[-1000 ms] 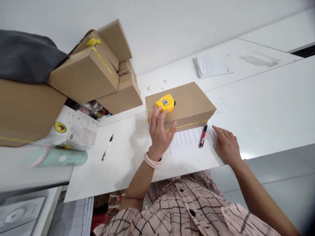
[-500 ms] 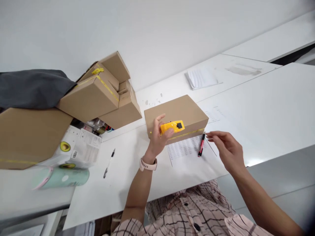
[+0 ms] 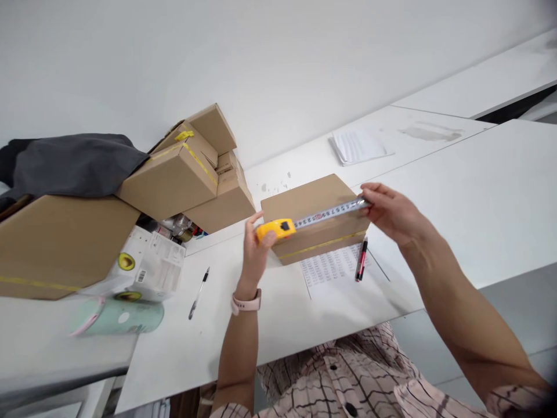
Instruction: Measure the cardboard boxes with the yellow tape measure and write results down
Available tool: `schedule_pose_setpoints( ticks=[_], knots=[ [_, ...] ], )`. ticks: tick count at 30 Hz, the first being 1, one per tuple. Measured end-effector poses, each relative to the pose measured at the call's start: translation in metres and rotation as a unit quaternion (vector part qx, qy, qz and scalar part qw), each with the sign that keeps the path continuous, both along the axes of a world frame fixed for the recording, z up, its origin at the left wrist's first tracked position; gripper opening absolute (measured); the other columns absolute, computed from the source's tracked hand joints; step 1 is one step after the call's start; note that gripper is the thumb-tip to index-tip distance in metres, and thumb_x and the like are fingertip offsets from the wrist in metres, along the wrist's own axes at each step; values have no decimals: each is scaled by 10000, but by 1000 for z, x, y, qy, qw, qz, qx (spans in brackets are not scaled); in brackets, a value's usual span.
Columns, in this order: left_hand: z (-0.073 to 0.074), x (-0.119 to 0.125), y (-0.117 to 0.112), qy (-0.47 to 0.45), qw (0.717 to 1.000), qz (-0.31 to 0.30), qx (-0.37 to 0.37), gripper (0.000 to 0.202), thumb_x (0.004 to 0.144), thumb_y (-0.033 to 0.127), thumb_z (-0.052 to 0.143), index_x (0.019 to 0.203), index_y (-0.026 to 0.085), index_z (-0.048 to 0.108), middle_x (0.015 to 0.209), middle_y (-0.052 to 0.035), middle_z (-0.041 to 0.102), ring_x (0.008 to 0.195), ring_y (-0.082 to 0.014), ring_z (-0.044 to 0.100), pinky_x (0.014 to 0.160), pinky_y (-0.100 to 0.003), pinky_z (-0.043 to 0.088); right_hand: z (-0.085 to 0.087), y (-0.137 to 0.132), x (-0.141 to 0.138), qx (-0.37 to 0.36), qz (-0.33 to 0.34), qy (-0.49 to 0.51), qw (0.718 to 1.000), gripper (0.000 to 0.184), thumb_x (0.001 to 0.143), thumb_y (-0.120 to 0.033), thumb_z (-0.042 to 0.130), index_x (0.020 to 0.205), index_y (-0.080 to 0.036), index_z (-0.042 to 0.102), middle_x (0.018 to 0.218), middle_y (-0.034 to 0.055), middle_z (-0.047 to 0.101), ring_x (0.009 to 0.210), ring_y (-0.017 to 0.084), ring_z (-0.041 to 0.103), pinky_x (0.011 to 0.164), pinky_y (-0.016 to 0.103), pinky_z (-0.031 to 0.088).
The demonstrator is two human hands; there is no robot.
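A closed cardboard box (image 3: 304, 200) with a strip of yellow tape along its front lies on the white table (image 3: 270, 319). My left hand (image 3: 252, 255) grips the yellow tape measure case (image 3: 275, 229) at the box's near left corner. My right hand (image 3: 389, 210) pinches the end of the tape blade (image 3: 331, 212) at the box's right edge. The blade is stretched along the box's top front edge. A printed sheet (image 3: 333, 264) and a red pen (image 3: 361, 259) lie in front of the box.
Stacked cardboard boxes (image 3: 183, 174) and a dark cloth (image 3: 73, 165) fill the left. A white package with avocado print (image 3: 150, 267), a mint green bottle (image 3: 117, 316) and a black pen (image 3: 199, 293) lie nearby. A folded paper (image 3: 357, 145) sits at the back.
My left hand lifted the tape measure off the box top and brought it to the box's left corner. My right hand rose from the table and drew the blade out to the right edge.
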State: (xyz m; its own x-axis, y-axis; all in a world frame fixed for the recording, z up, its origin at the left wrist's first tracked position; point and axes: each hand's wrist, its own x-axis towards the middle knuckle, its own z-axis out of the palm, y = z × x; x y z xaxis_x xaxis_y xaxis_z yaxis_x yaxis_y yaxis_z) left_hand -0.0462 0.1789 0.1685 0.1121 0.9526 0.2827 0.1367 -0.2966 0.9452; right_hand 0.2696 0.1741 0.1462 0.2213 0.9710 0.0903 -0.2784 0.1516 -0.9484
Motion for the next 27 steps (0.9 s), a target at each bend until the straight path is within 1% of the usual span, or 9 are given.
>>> schedule_pose_setpoints(
  ticks=[3,5,7,10,13,17,22,25,27],
  knots=[
    [0,-34,25,-25,997,77,-6,652,795,578,694,1304,206,533,964,-42,644,726,-148,616,621,-255,484,0,35,32,-3,-55,7,998,287,744,-401,838,848,-230,632,703,-26,559,573,107,522,538,274,507],
    [-1,-55,39,-23,994,109,-13,630,792,574,685,1275,191,559,996,-54,652,737,-142,604,609,-237,455,-4,53,40,-21,-75,16,997,283,733,-355,848,812,-218,614,663,-36,527,551,97,492,518,264,485],
    [-4,-71,50,-5,992,127,-23,613,791,572,675,1256,185,577,1015,-60,655,758,-144,592,610,-229,436,-11,63,37,-42,-85,15,995,298,706,-334,862,785,-208,603,639,-41,515,540,90,465,501,252,455],
    [-11,-82,59,26,990,131,-42,614,791,562,651,1267,181,577,1050,-67,650,792,-149,584,613,-224,419,-22,69,24,-85,-106,-18,991,320,656,-337,875,765,-197,608,663,-27,558,572,91,480,511,236,423],
    [-18,-82,63,40,990,124,-62,600,811,537,616,1275,159,574,1042,-74,652,755,-144,572,595,-229,401,-27,69,13,-131,-112,-75,982,334,655,-396,858,813,-194,645,774,8,643,659,119,553,545,238,436],
    [-22,-70,67,48,991,100,-73,579,832,514,607,1290,160,580,1037,-77,675,729,-147,577,585,-238,397,-25,66,8,-156,-98,-128,975,380,684,-485,832,894,-200,692,879,44,698,715,154,596,550,254,455],
    [-21,-59,70,48,993,77,-74,527,864,518,587,1267,179,608,1077,-88,685,795,-165,596,617,-244,420,-24,65,9,-199,-91,-120,968,390,682,-547,837,795,-204,689,794,60,699,659,177,597,498,283,454],
    [-23,-58,68,43,993,75,-77,525,877,525,564,1262,170,607,1060,-91,687,771,-159,590,624,-248,425,-23,64,10,-214,-103,-158,959,395,682,-564,832,719,-200,683,737,60,677,617,166,565,455,273,398],
    [-25,-57,68,38,994,75,-76,532,872,527,568,1262,166,602,1067,-92,689,778,-161,598,634,-251,434,-22,64,11,-208,-115,-193,952,395,685,-561,827,660,-203,662,693,53,656,598,160,547,453,273,375]
  ],
)
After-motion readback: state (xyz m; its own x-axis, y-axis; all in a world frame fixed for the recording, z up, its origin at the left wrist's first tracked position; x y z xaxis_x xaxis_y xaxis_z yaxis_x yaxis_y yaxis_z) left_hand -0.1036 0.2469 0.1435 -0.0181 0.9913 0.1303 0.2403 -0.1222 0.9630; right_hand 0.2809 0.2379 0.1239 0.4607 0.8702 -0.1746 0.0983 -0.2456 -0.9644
